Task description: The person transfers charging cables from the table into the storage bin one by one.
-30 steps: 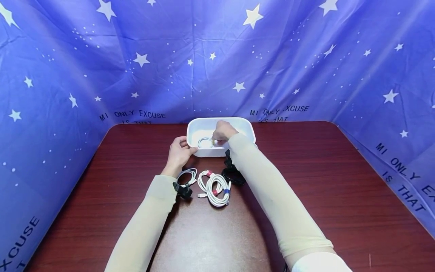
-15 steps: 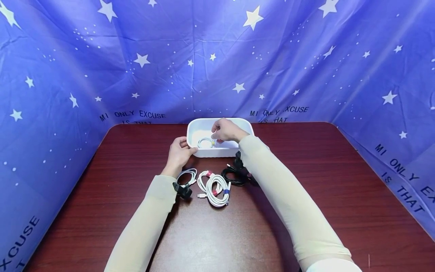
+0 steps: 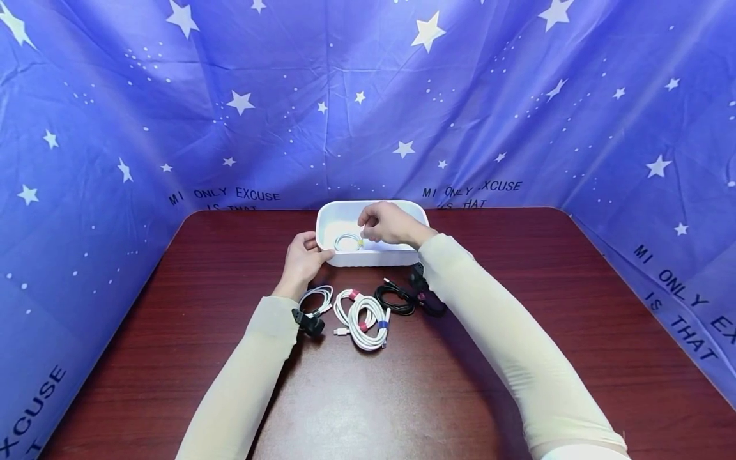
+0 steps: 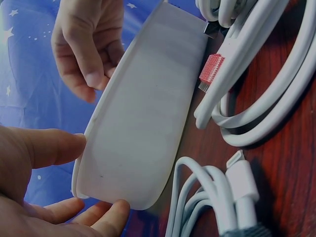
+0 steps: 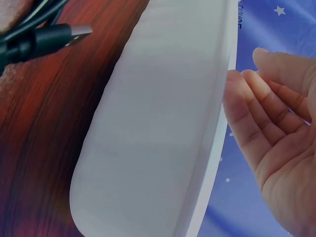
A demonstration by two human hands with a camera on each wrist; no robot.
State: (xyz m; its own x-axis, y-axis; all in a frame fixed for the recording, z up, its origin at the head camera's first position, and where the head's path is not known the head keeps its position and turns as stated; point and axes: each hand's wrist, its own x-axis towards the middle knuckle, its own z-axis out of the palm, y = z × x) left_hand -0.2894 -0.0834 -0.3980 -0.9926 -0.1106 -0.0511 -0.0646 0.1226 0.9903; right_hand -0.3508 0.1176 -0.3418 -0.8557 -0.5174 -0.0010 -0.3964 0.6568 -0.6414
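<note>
My left hand (image 3: 301, 263) holds the left end of the white bin (image 3: 368, 258), thumb at the rim and fingers beneath, as the left wrist view also shows on the bin wall (image 4: 138, 103). Inside the bin, toward its left, lies a thin pale coiled cable (image 3: 347, 242) with a yellow tie. My right hand (image 3: 393, 225) is over the bin, just right of that coil; in the right wrist view the hand (image 5: 281, 123) has loosely bent fingers with a gap to the thumb, and nothing shows in its grasp.
In front of the bin lie a light cable with a dark tie (image 3: 319, 299), white coils with red and blue ties (image 3: 368, 322), and a black coil (image 3: 397, 300); another dark coil (image 3: 432, 303) is beside the right sleeve. A starry blue cloth (image 3: 345, 140) hangs behind the table.
My right hand has let go of the yellow-tied coil and moved slightly up and right, the forearm shifting right and uncovering the black cables. The left hand stays at the bin.
</note>
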